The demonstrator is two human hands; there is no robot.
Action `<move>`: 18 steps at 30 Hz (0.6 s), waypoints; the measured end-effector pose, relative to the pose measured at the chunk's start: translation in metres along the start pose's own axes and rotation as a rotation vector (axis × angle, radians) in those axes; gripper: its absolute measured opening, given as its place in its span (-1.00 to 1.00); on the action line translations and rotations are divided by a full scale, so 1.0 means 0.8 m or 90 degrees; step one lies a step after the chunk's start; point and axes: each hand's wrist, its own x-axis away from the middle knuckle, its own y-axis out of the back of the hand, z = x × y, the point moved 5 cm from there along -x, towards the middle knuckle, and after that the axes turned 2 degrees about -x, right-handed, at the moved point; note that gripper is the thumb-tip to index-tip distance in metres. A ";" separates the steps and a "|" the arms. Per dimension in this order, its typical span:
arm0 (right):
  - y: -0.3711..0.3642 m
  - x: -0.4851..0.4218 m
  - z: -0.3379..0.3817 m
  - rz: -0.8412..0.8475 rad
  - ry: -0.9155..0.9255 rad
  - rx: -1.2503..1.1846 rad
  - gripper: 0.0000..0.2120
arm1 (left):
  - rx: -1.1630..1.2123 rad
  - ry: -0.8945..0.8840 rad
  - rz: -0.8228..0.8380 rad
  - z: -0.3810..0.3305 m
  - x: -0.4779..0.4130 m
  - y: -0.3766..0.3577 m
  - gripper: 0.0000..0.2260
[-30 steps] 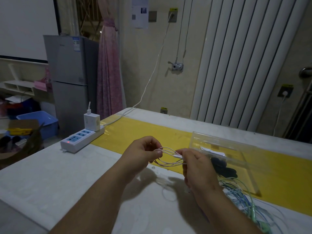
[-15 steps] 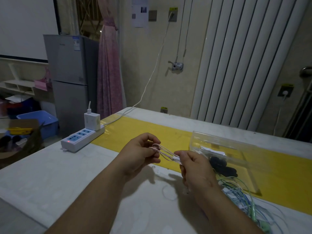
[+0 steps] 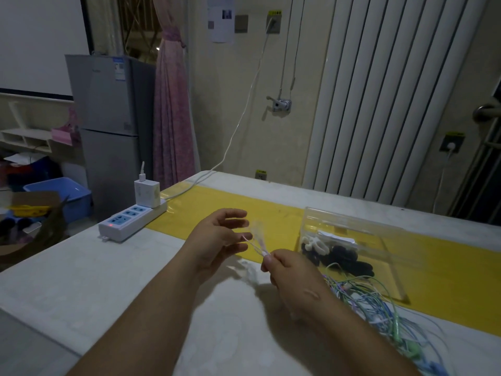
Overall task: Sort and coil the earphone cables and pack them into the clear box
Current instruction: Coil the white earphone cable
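A thin white earphone cable [image 3: 257, 241] stretches, blurred by motion, between my two hands above the white table [image 3: 81, 272]. My right hand [image 3: 292, 278] pinches the cable's end between thumb and fingertips. My left hand [image 3: 219, 237] has its fingers spread and nearly straight, and the cable loops run past its fingertips. The clear box [image 3: 360, 226] stands open just right of my hands, with black and white coiled cables [image 3: 339, 255] inside. A tangle of green and blue earphone cables [image 3: 379, 305] lies on the table in front of the box.
A white power strip [image 3: 127, 222] with a charger [image 3: 146, 194] plugged in sits at the table's left edge. A yellow band [image 3: 217, 204] crosses the table under the box. A fridge and a blue bin stand on the floor to the left.
My left hand has opened from gripping the coil, with its fingers now spread. The cable loops have swung and blurred, and my right hand has dropped slightly while still pinching the end.
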 end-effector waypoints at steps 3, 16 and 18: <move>0.007 0.000 -0.002 -0.066 -0.002 -0.004 -0.73 | -0.035 0.004 -0.068 0.002 0.001 0.003 -0.78; 0.012 -0.008 -0.013 -0.043 -0.095 0.113 -0.70 | -0.230 0.146 0.158 0.001 0.018 -0.051 -0.68; 0.008 -0.003 -0.008 -0.038 -0.085 0.141 -0.67 | -0.250 0.125 0.088 0.005 0.015 -0.049 -0.77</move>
